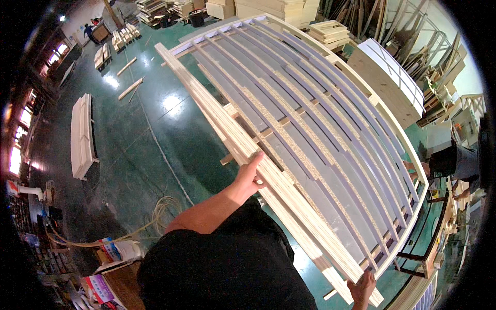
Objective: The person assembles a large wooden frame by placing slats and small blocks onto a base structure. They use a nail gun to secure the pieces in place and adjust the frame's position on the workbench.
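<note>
A long pale wooden beam [297, 204] runs diagonally along the near edge of a large slatted wooden frame [391, 119]. My left hand [250, 174] is closed around the beam near its middle, thumb on top and some fingers hidden at its side. At the beam's near end, my right hand [365, 287] grips it at the lower right. Another pale timber [297, 234] shows just below the beam on my side. Grey-purple slats and speckled chipboard strips [305, 127] run lengthwise inside the frame, over grey panels.
Another person [457, 163] in dark clothing stands at the right edge beside the frame. A white-topped crate [387, 77] stands beyond it. On the green floor at left lie stacked boards [82, 135], loose sticks [130, 89] and a coiled hose [166, 212].
</note>
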Demonstrator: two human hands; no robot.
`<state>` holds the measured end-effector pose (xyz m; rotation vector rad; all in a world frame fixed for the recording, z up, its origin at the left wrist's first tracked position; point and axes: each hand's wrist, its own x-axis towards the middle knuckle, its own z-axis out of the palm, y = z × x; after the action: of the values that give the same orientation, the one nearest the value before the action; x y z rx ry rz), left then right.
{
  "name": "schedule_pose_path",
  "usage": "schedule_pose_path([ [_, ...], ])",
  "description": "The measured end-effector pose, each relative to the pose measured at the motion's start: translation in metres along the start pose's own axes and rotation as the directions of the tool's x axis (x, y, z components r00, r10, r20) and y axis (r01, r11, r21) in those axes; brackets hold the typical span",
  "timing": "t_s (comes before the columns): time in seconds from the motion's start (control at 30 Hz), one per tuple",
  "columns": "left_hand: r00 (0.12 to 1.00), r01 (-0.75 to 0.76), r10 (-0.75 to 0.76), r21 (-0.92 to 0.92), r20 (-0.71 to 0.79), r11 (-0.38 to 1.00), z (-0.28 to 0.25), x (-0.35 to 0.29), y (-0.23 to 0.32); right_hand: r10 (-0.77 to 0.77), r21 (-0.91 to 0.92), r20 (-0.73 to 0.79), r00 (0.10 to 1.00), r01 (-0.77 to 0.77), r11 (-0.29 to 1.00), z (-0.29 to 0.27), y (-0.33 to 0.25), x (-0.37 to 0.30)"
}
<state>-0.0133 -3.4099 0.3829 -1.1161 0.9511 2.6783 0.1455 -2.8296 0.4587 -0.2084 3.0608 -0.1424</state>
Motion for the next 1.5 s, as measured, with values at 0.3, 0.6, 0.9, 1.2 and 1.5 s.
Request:
schedule_pose_path([
  [0.3,0.99,-0.023,0.016,0.048,0.141,0.999,-0.011,-0.003,-0.035,0.172,-0.356,0.36,0.917,-0.036,0.934,0.01,0.06,-0.043],
  [0.6,0.761,-0.478,0.342,0.833,0.551,-0.278,-0.085,-0.007,0.088,0.106,-0.052,0.128,0.986,-0.1,0.994,0.063,0.024,-0.041],
  [0.9,0.705,-0.454,-0.138,0.293,0.696,-0.842,-0.043,0.048,0.106,0.166,-0.018,0.152,0.974,-0.165,0.986,0.046,0.022,-0.019],
  [1.2,0.611,-0.526,-0.36,0.023,0.705,-0.85,0.072,0.06,0.177,0.283,-0.005,0.147,0.948,-0.285,0.958,0.036,0.02,-0.016],
  [1.5,0.561,-0.549,-0.29,0.087,0.775,-0.832,0.27,0.278,0.23,0.265,0.029,-0.154,0.952,-0.264,0.964,-0.002,-0.02,0.153],
])
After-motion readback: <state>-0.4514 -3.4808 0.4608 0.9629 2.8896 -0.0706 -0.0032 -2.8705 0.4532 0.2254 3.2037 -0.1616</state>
